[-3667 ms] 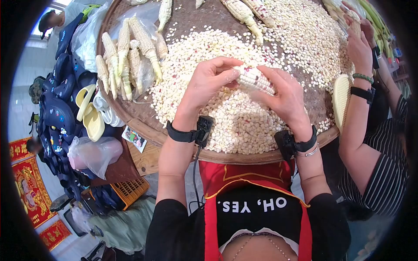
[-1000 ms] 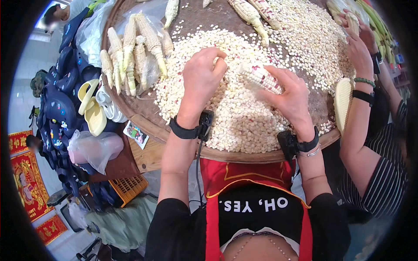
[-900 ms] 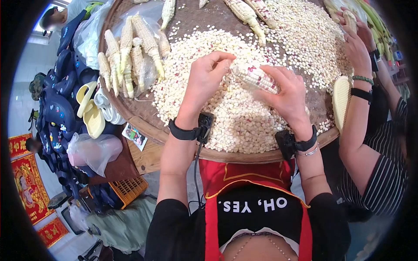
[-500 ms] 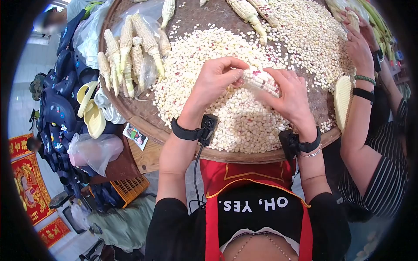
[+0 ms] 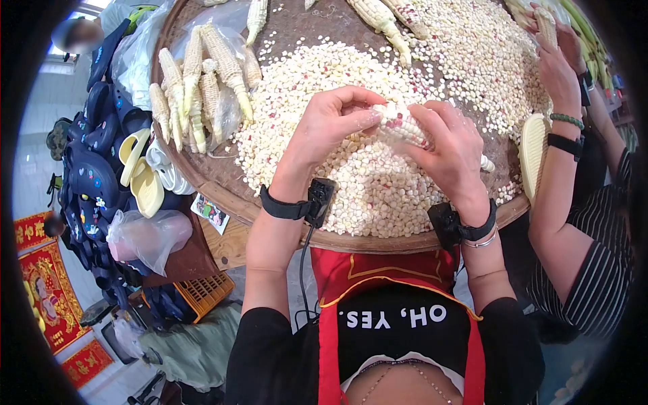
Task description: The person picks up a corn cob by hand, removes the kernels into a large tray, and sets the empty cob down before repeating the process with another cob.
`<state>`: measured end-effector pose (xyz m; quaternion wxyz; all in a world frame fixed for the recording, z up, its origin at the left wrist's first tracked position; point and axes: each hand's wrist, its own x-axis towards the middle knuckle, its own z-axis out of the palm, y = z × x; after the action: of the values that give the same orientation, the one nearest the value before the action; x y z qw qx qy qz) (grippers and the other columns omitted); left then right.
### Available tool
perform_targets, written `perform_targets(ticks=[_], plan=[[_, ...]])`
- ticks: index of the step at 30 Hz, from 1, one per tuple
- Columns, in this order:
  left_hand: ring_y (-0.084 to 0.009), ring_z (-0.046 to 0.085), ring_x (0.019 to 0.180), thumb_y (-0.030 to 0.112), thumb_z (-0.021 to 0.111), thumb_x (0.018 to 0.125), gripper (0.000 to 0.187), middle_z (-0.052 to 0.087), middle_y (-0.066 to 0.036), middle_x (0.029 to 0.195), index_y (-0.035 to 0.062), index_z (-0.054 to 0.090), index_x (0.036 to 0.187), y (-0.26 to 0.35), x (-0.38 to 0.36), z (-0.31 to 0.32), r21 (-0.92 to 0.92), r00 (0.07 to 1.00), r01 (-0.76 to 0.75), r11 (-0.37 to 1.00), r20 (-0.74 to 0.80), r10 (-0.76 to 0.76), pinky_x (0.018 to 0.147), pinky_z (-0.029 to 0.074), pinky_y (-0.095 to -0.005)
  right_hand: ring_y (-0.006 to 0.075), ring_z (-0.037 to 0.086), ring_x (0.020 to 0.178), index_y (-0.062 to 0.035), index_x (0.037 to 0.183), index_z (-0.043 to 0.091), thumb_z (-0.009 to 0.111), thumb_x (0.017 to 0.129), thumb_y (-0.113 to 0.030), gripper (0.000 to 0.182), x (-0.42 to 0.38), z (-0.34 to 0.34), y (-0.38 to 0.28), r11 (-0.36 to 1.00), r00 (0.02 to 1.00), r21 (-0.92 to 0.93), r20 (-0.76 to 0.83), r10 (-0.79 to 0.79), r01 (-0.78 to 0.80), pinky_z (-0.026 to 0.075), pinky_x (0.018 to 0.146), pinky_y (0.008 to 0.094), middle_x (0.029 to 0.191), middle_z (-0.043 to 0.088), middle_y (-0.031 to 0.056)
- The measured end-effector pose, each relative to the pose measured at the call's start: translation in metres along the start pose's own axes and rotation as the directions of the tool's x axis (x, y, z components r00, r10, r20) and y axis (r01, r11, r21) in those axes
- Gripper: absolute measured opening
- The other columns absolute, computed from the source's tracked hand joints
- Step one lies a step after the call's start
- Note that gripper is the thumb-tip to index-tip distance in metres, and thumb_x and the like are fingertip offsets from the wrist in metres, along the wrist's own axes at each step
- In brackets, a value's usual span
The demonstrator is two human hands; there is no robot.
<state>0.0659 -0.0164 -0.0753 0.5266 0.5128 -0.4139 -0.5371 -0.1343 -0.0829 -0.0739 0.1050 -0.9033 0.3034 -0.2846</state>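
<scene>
A white ear of corn with some dark red kernels [image 5: 403, 127] is held over a heap of loose kernels [image 5: 304, 88]. My right hand [image 5: 451, 145] wraps round its body, and its pale stalk end shows past the far side of that hand. At the ear's other end, the thumb and forefinger of my left hand [image 5: 334, 125] pinch at the kernels. Both hands are closed. Part of the ear is hidden by my right fingers.
A round brown tray [image 5: 337, 241] holds the kernels. Stripped cobs [image 5: 216, 57] lie at its left, and unstripped ears [image 5: 378, 19] at the back. A yellow slipper sole [image 5: 534, 152] rests at the right rim. A co-worker's hands [image 5: 560, 67] hold a cob there.
The ear has turned slightly in my hands, showing more red kernels, and its stalk end now shows beyond my right hand. My left fingers have shifted slightly at the ear's end.
</scene>
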Motion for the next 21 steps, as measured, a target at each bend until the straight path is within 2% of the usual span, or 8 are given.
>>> perform_targets(ticks=[3,9,11,15,18,20,21], plan=[[-0.0115,0.061,0.075,0.009,0.065,0.081,0.027,0.064,-0.007,0.087,-0.0026,0.061,0.105,0.001,-0.001,-0.001,-0.037,0.999,-0.016,0.999,0.027,0.017,0.069,0.050,-0.0236,0.0224,0.059,0.085,-0.0167,0.104,0.062,0.076,0.061,-0.024,0.046,0.000,0.001,0.003,0.999,0.999,0.018,-0.039,-0.031,0.032,0.045,0.070,0.0356,0.097,0.059,0.0021],[-0.0108,0.061,0.078,0.007,0.067,0.081,0.029,0.065,-0.007,0.089,-0.0022,0.060,0.108,0.002,-0.002,0.002,0.004,1.000,-0.024,1.000,0.003,0.024,0.072,0.050,-0.0235,0.0221,0.059,0.085,-0.0166,0.105,0.062,0.076,0.061,-0.023,0.047,0.000,0.005,0.006,0.998,0.998,0.040,-0.055,-0.037,0.039,0.045,0.070,0.0355,0.097,0.060,0.0021],[-0.0104,0.061,0.078,0.007,0.066,0.081,0.028,0.064,-0.006,0.089,-0.0022,0.059,0.107,0.001,-0.002,0.001,0.092,1.000,-0.016,0.996,0.011,0.015,0.071,0.050,-0.0227,0.0218,0.059,0.085,-0.0167,0.105,0.062,0.076,0.061,-0.023,0.046,0.000,0.004,0.006,0.998,0.998,0.029,-0.047,-0.053,0.054,0.045,0.070,0.0354,0.097,0.060,0.0018],[-0.0104,0.061,0.077,0.005,0.064,0.081,0.026,0.062,-0.005,0.089,-0.0021,0.058,0.105,-0.006,0.000,0.004,0.108,1.000,0.028,0.994,-0.014,-0.027,0.071,0.050,-0.0226,0.0211,0.059,0.085,-0.0169,0.105,0.063,0.076,0.061,-0.024,0.046,0.000,0.005,0.006,0.997,0.996,-0.011,-0.032,-0.082,0.081,0.045,0.071,0.0351,0.097,0.060,0.0012],[-0.0087,0.059,0.075,0.003,0.061,0.079,0.025,0.060,-0.003,0.089,-0.0025,0.057,0.104,-0.008,0.002,0.006,0.146,0.999,0.014,0.989,-0.034,-0.009,0.068,0.048,-0.0213,0.0210,0.059,0.085,-0.0168,0.105,0.063,0.076,0.061,-0.024,0.046,0.000,0.005,0.006,0.996,0.996,-0.026,-0.030,-0.088,0.087,0.045,0.071,0.0349,0.096,0.060,0.0012],[-0.0062,0.056,0.074,0.001,0.059,0.077,0.025,0.059,-0.001,0.087,-0.0020,0.058,0.102,-0.011,0.003,0.009,0.268,0.995,-0.042,0.963,-0.078,0.065,0.065,0.046,-0.0201,0.0209,0.059,0.085,-0.0168,0.104,0.063,0.076,0.062,-0.024,0.045,0.000,0.006,0.006,0.996,0.996,-0.031,-0.032,-0.087,0.086,0.045,0.071,0.0348,0.096,0.060,0.0012],[-0.0062,0.056,0.074,0.001,0.059,0.077,0.025,0.059,-0.001,0.087,-0.0020,0.058,0.102,-0.010,0.003,0.012,0.267,0.995,-0.041,0.963,-0.080,0.065,0.065,0.046,-0.0201,0.0207,0.059,0.085,-0.0168,0.104,0.063,0.075,0.062,-0.024,0.045,0.001,0.007,0.005,0.996,0.996,-0.038,-0.035,-0.086,0.085,0.045,0.071,0.0347,0.095,0.060,0.0012]])
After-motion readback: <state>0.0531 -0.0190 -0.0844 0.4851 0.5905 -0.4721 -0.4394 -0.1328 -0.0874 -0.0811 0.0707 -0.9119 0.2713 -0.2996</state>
